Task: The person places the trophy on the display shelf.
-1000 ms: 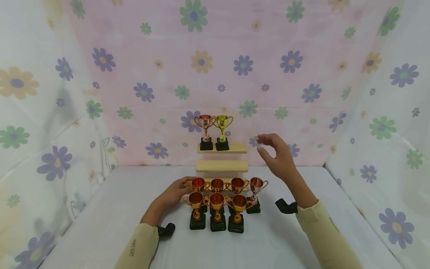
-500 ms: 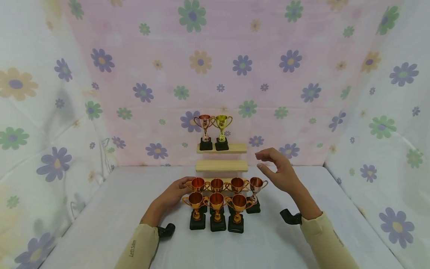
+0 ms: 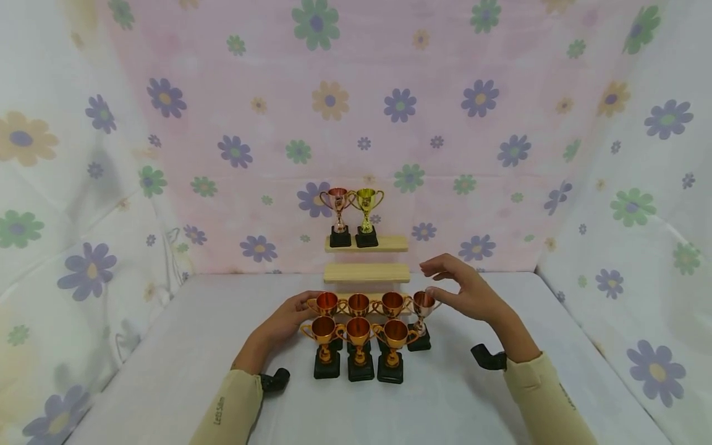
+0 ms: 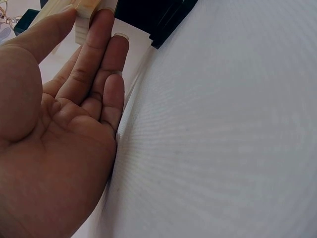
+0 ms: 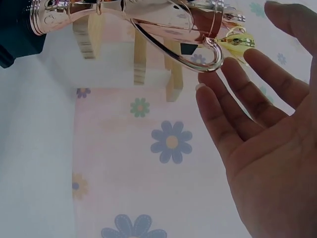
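In the head view my right hand (image 3: 470,296) hovers beside a rose-gold trophy cup (image 3: 421,318), fingers loosely curved and apart, thumb overlapping its rim. The right wrist view has these fingers near the handle (image 5: 215,62) of that cup, with nothing in the palm. My left hand (image 3: 286,318) lies low at the left end of a wooden tiered stand (image 3: 367,272); in the left wrist view thumb and forefinger pinch the end of a wooden step (image 4: 85,20). Several orange-gold trophies (image 3: 358,334) on black bases stand in two rows before the stand.
On the top step (image 3: 392,245) stand a rose-gold trophy (image 3: 338,203) and a yellow-gold trophy (image 3: 366,204), side by side at its left and middle. Behind hangs a flower-patterned cloth (image 3: 364,105). White cloth (image 3: 461,395) covers the table.
My right hand has come down from beside the top step to the rim of the rose-gold trophy at the row's right end. The left hand stays where it was.
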The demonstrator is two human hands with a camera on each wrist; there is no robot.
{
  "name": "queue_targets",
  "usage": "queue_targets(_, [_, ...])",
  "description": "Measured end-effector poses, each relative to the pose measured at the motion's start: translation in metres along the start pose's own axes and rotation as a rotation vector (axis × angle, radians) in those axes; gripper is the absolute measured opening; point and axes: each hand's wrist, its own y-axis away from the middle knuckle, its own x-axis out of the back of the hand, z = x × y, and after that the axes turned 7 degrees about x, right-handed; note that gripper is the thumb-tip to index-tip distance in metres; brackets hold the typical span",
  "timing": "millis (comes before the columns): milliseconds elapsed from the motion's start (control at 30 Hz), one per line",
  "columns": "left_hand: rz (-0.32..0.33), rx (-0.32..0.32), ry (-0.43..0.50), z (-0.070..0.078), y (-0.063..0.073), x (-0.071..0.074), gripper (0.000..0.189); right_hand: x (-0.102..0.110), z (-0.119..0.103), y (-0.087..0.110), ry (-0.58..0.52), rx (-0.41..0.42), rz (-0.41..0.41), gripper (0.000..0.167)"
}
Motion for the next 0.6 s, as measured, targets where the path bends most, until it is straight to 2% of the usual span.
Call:
queue_targets(133, [-0.001,0.000,0.000,0.000,0.000,0.001,0.046,0.000,-0.001,0.001,0.005,-0.030,-0.038,0.053])
queue_targets(433, [0.026,0.035,-0.007,0.001,-0.001,0.001,0.047,-0.010,0.005,0.001,-0.077,-0.151,-0.177,0.062])
queue_targets(600, [0.025,0.049,-0.003,0.000,-0.001,0.001,0.049,-0.011,0.005,0.002,-0.088,-0.159,-0.213,0.062])
